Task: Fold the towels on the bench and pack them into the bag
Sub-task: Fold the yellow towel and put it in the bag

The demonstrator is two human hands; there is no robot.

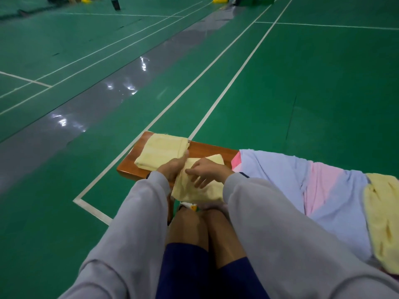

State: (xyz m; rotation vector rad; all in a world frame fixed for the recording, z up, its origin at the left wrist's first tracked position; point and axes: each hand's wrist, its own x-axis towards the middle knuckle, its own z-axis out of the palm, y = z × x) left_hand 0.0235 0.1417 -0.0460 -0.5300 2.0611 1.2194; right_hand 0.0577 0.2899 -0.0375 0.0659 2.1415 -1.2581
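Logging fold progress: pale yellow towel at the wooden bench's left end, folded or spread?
Folded: pale yellow towel lies as a compact thick rectangle on brown wooden bench.

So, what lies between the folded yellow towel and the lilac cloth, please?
Head view: a bare strip of bench and, nearer, the second towel that the left hand and right hand touch.

The left hand [170, 169] and right hand [207, 171] block the middle with a soft towel [198, 190]. Just above them, a small strip of table [209, 148] is bare. A folded towel [159, 153] fills the left end. A big pink and blue cloth [302, 180] covers the right.
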